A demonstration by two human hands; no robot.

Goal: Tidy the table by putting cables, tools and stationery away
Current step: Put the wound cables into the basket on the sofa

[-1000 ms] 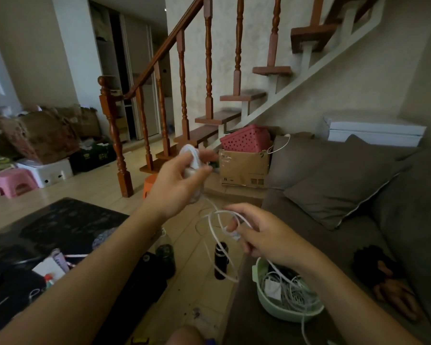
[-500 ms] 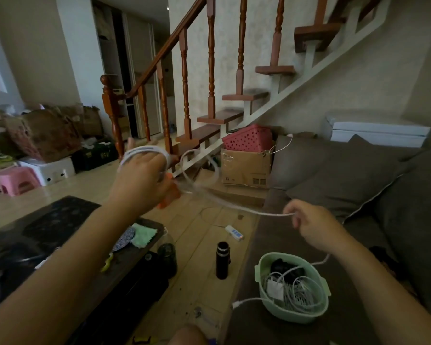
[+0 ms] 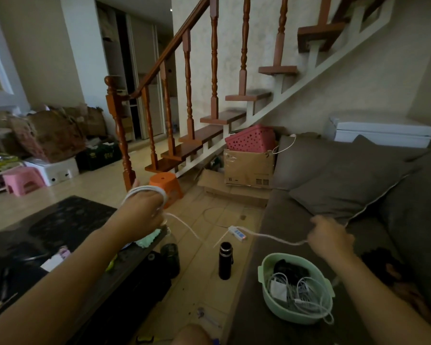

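Cable (image 3: 148,188) wraps the left hand (image 3: 142,215), stretching to the right hand (image 3: 331,239).

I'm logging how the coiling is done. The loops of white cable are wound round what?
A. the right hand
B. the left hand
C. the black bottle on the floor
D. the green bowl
B: the white cable loops round the left hand; the right hand only pinches its free run.
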